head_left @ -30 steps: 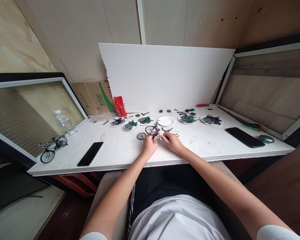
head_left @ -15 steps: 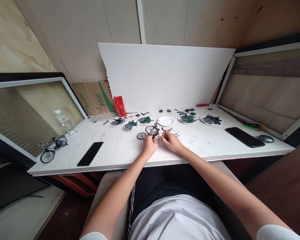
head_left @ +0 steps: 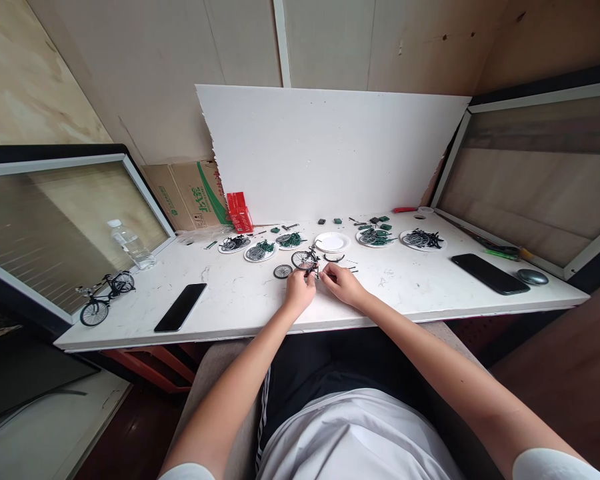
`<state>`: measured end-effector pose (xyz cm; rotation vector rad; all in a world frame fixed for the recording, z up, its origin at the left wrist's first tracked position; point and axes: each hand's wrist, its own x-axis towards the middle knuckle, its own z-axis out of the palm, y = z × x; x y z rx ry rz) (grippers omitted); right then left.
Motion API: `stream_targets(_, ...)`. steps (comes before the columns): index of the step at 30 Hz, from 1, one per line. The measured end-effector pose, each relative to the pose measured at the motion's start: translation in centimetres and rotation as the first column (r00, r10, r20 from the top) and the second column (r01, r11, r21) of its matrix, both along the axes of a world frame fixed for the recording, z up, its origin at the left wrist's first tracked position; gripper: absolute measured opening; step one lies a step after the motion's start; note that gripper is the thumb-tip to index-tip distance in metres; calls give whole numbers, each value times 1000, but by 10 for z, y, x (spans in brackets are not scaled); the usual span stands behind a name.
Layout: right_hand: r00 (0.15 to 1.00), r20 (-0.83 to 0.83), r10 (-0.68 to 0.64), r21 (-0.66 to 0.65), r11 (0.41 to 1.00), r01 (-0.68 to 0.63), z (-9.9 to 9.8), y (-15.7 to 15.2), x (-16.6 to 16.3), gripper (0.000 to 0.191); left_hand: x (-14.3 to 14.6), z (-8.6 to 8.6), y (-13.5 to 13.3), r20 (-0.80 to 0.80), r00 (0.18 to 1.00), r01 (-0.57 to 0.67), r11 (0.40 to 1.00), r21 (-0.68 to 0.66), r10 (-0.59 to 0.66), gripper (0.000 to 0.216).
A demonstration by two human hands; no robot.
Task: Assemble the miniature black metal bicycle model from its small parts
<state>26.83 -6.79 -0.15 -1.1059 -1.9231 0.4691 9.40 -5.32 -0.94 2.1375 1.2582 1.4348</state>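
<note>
A small black model bicycle, with one spoked wheel showing, is gripped in my left hand. My right hand is closed in a pinch close to the bicycle's lower end; whatever its fingertips hold is too small to make out. A loose black wheel lies on the table just left of my left hand. Beyond my right hand lies a thin curved black part, with small dark pieces to its right.
Paper plates with black and green model parts line the back, around a bare white plate. A finished-looking model bicycle, a bottle and a phone are left. Another phone and a mouse lie right.
My right fingertips have shifted very slightly beside the bicycle. My left hand keeps its hold, and everything else stays put.
</note>
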Motion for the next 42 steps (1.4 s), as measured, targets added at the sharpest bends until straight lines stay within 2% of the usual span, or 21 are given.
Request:
stream_targets(10,1000,11,6,6,1000,-6,-1,2,0,28,0,3,-2,-66,997,-44,999,13,45,26)
stream_targets(42,998,65,0,-8,1000,1,-2,2,0,30,0,4,-3,-85,995,-45,999,15,47,25)
